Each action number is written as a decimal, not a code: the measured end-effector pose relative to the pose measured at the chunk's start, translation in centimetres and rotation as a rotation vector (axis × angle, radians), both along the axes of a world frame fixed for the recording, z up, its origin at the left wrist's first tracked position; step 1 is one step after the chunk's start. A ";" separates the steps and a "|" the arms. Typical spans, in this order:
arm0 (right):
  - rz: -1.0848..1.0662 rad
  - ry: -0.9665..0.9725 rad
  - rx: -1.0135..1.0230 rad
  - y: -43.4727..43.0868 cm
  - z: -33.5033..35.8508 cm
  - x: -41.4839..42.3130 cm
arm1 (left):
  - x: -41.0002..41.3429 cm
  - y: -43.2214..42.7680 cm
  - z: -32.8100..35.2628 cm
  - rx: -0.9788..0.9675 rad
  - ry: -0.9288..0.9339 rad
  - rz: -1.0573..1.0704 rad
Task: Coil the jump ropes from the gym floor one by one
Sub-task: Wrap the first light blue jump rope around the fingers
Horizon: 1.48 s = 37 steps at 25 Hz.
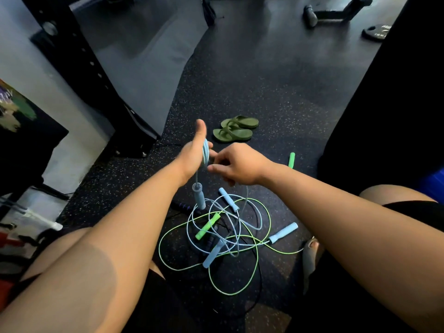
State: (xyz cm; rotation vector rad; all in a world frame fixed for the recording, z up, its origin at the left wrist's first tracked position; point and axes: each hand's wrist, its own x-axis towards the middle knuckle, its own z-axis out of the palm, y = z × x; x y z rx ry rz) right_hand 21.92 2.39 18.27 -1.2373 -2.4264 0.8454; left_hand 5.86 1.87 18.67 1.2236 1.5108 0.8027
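My left hand is raised with its thumb up and holds several loops of a light blue jump rope. One blue handle dangles below that hand. My right hand sits right beside it and pinches the same blue cord at its fingertips. Below on the floor lies a tangle of ropes: a green cord with a green handle, more light blue handles, and a dark rope underneath. A second green handle lies apart to the right.
A pair of green flip-flops lies on the speckled black floor just beyond my hands. A black rack upright stands at left, a dark block at right. Weights lie at the far back. My knees frame the pile.
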 end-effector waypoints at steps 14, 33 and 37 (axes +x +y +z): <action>-0.092 0.577 -0.294 2.1 -1.5 1.9 | -1.3 -1.3 2.2 -0.352 -0.444 -0.516; 0.094 -0.217 -0.054 -0.1 -2.8 0.3 | -2.2 -0.3 3.4 0.105 -1.108 0.165; 0.128 -0.166 0.018 -0.6 -2.0 -0.5 | -1.3 0.2 2.6 0.143 -0.874 0.239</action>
